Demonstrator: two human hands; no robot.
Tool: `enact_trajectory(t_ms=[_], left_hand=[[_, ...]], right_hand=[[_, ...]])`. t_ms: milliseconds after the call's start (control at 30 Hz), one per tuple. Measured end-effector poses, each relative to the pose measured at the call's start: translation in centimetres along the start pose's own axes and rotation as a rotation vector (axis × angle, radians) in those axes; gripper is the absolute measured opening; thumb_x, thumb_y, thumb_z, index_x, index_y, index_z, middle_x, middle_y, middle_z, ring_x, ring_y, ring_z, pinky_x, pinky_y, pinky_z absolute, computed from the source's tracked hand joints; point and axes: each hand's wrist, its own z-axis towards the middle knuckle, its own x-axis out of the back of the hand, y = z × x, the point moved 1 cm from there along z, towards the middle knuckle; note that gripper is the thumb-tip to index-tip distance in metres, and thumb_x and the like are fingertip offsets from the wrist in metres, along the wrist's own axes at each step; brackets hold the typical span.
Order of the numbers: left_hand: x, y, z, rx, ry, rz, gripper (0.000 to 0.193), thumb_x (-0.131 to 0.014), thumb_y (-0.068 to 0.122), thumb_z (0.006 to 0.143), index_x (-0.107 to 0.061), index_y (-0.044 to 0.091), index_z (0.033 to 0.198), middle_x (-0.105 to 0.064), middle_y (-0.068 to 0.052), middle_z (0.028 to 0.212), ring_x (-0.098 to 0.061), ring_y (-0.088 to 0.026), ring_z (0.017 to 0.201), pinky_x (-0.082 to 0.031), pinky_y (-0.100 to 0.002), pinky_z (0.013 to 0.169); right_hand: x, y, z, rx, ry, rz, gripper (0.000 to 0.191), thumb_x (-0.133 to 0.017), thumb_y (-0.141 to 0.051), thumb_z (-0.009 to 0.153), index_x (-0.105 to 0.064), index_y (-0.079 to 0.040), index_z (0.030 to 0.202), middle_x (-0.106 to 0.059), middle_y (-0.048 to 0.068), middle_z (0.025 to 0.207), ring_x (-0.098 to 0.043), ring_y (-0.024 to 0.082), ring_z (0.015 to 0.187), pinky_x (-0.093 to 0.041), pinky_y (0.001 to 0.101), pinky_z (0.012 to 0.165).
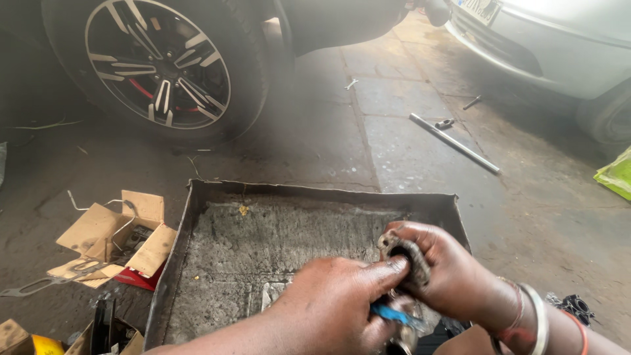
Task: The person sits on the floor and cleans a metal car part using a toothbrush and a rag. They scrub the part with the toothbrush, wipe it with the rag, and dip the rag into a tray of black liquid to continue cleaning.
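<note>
Grimy ring-shaped metal part (pixel 404 253), dark and crusted, held over the near right corner of the metal tray (pixel 197 217). Right hand (pixel 447 273) clamped around it; left hand (pixel 335 306) closed on a blue-handled tool (pixel 394 315), forefinger pressed to the part. Tray floor is grey, caked, wet-looking. It sits on a stained concrete floor (pixel 407 151). Car wheel (pixel 158 62) far left, long metal bar (pixel 453 142) far right, open cardboard box (pixel 115 236) just left of tray. Open floor between tray and bar.
</note>
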Motion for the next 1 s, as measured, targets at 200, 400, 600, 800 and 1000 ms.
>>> enact_trajectory(t_ms=[200, 400, 600, 800, 1000], left_hand=[[-3.2, -0.9, 1.1, 0.204, -0.166, -1.154, 0.015, -0.062, 0.014, 0.109, -0.066, 0.000, 0.106, -0.066, -0.002, 0.082, -0.063, -0.008, 0.075, -0.053, -0.027, 0.070], [-3.2, 0.4, 1.3, 0.271, -0.136, -1.117, 0.014, -0.065, 0.016, 0.103, -0.070, 0.004, 0.110, -0.065, 0.003, 0.078, -0.059, -0.003, 0.070, -0.048, -0.024, 0.063], [-0.8, 2.1, 0.9, 0.249, 0.051, -0.574, 0.017, -0.077, 0.025, 0.095, -0.078, 0.009, 0.100, -0.066, 0.000, 0.072, -0.057, -0.006, 0.065, -0.047, -0.028, 0.057], [0.1, 2.8, -0.2, -0.270, 0.303, 0.030, 0.024, -0.079, 0.020, 0.081, -0.071, 0.020, 0.103, -0.074, 0.000, 0.095, -0.073, -0.024, 0.090, -0.055, -0.039, 0.073], [1.2, 2.6, -0.1, -0.369, 0.344, 0.329, 0.035, -0.072, 0.019, 0.084, -0.074, 0.028, 0.118, -0.075, -0.002, 0.111, -0.072, -0.023, 0.089, -0.055, -0.041, 0.071]], right_hand=[[-1.2, -2.6, -1.1, 0.454, 0.146, -0.448, 0.031, -0.086, -0.005, 0.066, -0.063, -0.002, 0.087, -0.060, 0.006, 0.076, -0.058, 0.016, 0.067, -0.052, 0.0320, 0.058], [-1.1, -5.1, -2.2, 0.704, 0.392, -0.719, 0.029, -0.084, -0.012, 0.077, -0.056, -0.006, 0.080, -0.060, 0.004, 0.077, -0.061, 0.019, 0.068, -0.052, 0.0320, 0.064], [-1.1, -4.9, -2.2, 0.592, 0.363, -0.553, 0.026, -0.082, -0.015, 0.074, -0.067, -0.002, 0.090, -0.062, 0.004, 0.075, -0.060, 0.013, 0.065, -0.051, 0.0284, 0.057], [-0.1, -4.0, -3.0, 0.636, 0.317, -0.495, 0.025, -0.086, -0.018, 0.080, -0.066, -0.005, 0.089, -0.068, 0.001, 0.085, -0.064, 0.006, 0.072, -0.054, 0.0248, 0.062], [0.5, -2.1, -3.2, 0.469, 0.279, -0.231, 0.018, -0.081, -0.005, 0.080, -0.068, -0.003, 0.092, -0.072, 0.004, 0.092, -0.066, 0.008, 0.080, -0.056, 0.0251, 0.065]])
